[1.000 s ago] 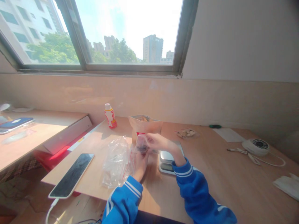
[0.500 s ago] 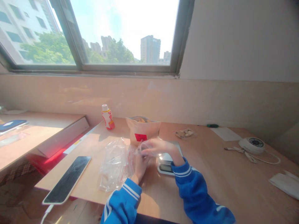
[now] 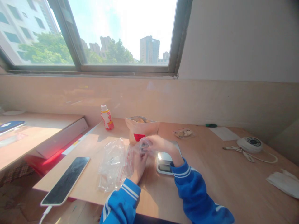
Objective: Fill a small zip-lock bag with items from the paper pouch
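Observation:
Both hands meet in front of a kraft stand-up pouch (image 3: 142, 128), whose top gapes and shows brownish pieces inside. My left hand (image 3: 139, 163) pinches a clear plastic bag (image 3: 144, 143) from below. Higher up, my right hand (image 3: 157, 143) is closed on the same bag; its fingertips are partly hidden by the film. Just left of my left hand lies a stack of clear zip bags (image 3: 113, 165). A small white kitchen scale (image 3: 164, 165) with a display sits beneath my right wrist, partly covered.
A filled clear bag of pale pieces (image 3: 183, 133) lies behind the scale. A drink bottle (image 3: 106, 117) stands at the back left. A phone on a cable (image 3: 66, 180) overhangs the left edge. To the right are a white dome camera (image 3: 249, 144), paper (image 3: 223, 133) and a white cloth (image 3: 283, 183).
My right hand has shifted slightly upward, with its fingers bent more against the clear bag. The left hand has barely moved. The whole view has drifted a little.

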Demonstrator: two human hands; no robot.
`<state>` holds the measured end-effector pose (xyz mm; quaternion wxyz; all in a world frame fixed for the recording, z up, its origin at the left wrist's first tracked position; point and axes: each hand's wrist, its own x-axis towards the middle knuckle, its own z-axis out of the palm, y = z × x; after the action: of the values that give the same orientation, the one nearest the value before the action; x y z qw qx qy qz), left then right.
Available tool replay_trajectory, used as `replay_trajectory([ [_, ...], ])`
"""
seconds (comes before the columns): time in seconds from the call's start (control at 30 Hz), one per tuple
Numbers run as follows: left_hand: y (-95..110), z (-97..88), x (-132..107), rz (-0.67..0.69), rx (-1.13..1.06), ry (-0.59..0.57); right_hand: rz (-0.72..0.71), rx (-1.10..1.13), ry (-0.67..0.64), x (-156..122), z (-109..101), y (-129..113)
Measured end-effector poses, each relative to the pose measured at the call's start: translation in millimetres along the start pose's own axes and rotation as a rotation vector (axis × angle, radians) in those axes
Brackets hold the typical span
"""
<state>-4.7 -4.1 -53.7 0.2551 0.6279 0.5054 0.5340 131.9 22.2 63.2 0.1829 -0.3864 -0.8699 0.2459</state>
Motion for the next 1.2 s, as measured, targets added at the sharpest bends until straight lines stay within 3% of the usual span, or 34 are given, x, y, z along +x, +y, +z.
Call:
replay_trajectory([
  [0.23, 7.3, -5.7, -2.4, -0.051, 0.065, -0.055, 0.016, 0.099, 0.006, -3.4, -1.7, 3.0],
  [0.37, 1.8, -3.7, -1.0, -0.021, 0.195, -0.005, 0.071, 0.05, 0.056, 2.2, 6.3, -1.3],
  [0.5, -8.4, -0.8, -0.4, -0.026, 0.181, 0.047, 0.048, 0.062, 0.059, 5.4, 9.9, -3.9],
  [0.67, -11.4, -2.1, -1.9, -0.119, 0.15, 0.028, -0.056, 0.285, 0.046, -5.2, -2.4, 3.1],
  [0.87, -16.7, 4.2, -1.8, -0.175, 0.005, 0.078, -0.025, 0.411, 0.157, -19.1, -24.3, 11.5],
  [1.0, -19.5, 7.1, -1.7, -0.191, -0.05, 0.06, -0.032, 0.488, 0.305, -14.6, -29.0, 11.7],
  [1.2, -13.2, 5.7, -1.4, -0.196, -0.049, 0.08, -0.035, 0.49, 0.777, 8.0, -24.8, -4.1],
])
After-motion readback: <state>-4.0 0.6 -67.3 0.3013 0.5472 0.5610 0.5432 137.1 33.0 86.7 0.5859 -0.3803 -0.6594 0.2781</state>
